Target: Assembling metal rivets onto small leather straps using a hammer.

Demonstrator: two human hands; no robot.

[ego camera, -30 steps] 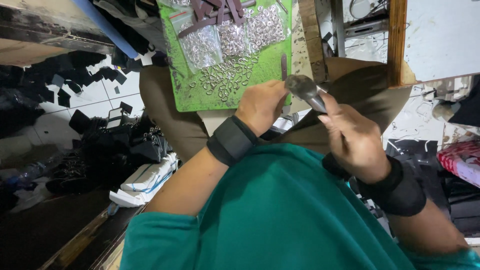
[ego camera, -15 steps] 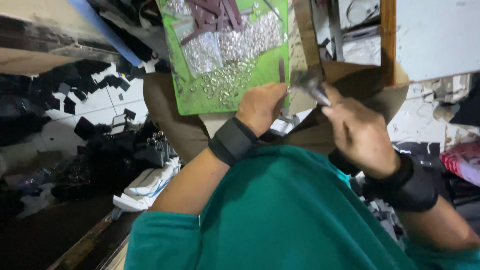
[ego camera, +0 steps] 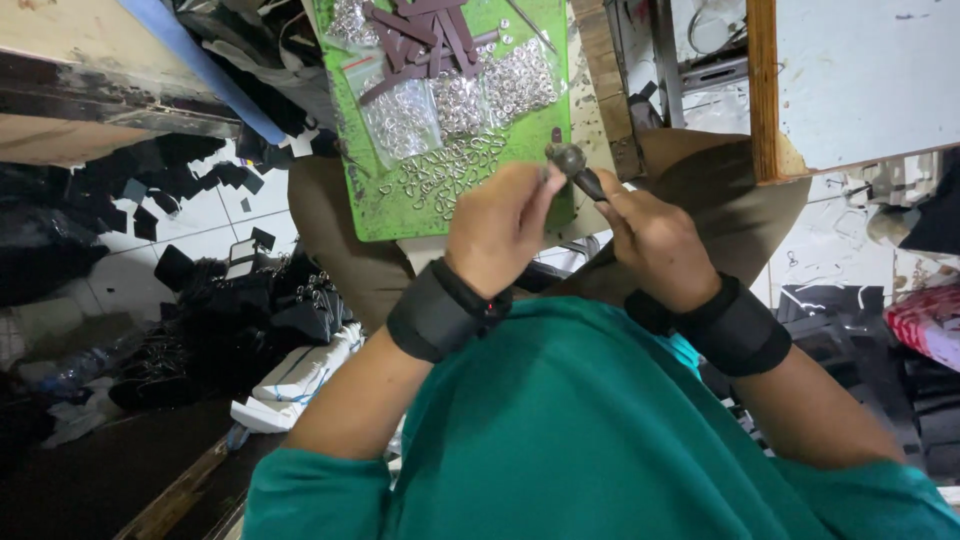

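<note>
While right hand [ego camera: 655, 240] clasps hammer [ego camera: 578, 168], head up-left, left hand [ego camera: 500, 225] pinches something unclear.

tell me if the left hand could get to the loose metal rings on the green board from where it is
Probably yes. The left hand sits at the near edge of the green board, the loose metal rings lie just beyond its fingers, and nothing stands between them, though it is pinching something small.

Both forearms raised in front of chest, elbows bent, black wrist wraps on each. Left hand [ego camera: 500, 225] curled, fingers bunched w/ tips pinched tog. toward right hand. Right hand [ego camera: 650, 240] just beside it, closed in a fist-like grip, thumb side up, knuckles angled toward left. Hands nearly touching at fingertips. Bare forearms, teal sleeves at upper arms.
</note>
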